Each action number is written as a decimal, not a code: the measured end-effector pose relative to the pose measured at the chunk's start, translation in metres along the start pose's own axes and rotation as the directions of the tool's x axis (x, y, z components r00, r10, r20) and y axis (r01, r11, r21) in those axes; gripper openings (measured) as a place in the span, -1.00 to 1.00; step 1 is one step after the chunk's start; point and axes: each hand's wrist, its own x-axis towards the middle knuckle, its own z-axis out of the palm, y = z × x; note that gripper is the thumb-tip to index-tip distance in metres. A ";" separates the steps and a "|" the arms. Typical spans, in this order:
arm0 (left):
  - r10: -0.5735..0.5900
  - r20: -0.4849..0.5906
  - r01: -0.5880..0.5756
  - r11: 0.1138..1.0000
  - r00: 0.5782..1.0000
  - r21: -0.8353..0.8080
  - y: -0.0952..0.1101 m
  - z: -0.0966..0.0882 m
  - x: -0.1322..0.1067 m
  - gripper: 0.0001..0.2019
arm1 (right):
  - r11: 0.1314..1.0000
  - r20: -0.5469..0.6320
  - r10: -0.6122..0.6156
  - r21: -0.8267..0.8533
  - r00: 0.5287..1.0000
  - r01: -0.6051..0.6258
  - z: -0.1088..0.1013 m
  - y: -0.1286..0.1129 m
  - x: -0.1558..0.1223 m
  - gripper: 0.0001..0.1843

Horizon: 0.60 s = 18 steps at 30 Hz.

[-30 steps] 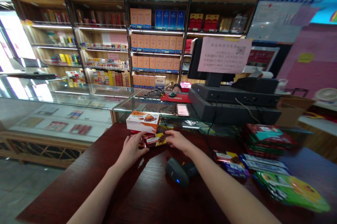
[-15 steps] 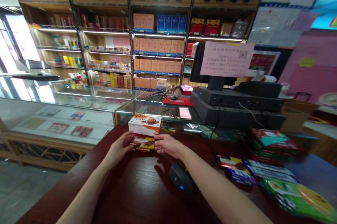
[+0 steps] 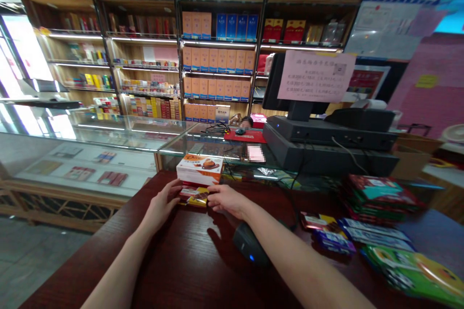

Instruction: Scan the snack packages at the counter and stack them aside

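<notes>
Flat red-and-yellow chocolate bars lie on the dark wooden counter, a small stack by the look of it. Directly behind them stands a white and orange box with a brown picture on its top. My left hand is at the bars' left end, fingers curved and thumb against the edge. At the right end, my right hand has its fingers bent in over the corner, gripping the bars from that side. The fingertips under the bars are hidden.
A black barcode scanner with a blue light lies below my right forearm. To the right are purple packets, blue-white bars, a green bag and stacked red-green packs. A cash-register monitor stands behind.
My right hand has moved slightly left, its fingers now over the right end of the chocolate bars. My left hand stays at the left end. The view has shifted slightly.
</notes>
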 end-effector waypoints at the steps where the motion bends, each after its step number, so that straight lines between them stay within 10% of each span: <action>1: 0.001 -0.007 -0.001 1.000 1.000 0.009 -0.001 0.000 0.000 -0.37 | 1.000 -0.004 0.000 -0.003 1.000 0.000 0.000 0.000 0.000 -0.65; 18: 0.049 -0.007 -0.047 0.992 0.999 0.117 -0.002 0.002 -0.005 -0.40 | 1.000 -0.029 0.003 0.002 1.000 -0.003 -0.002 0.002 -0.002 -0.58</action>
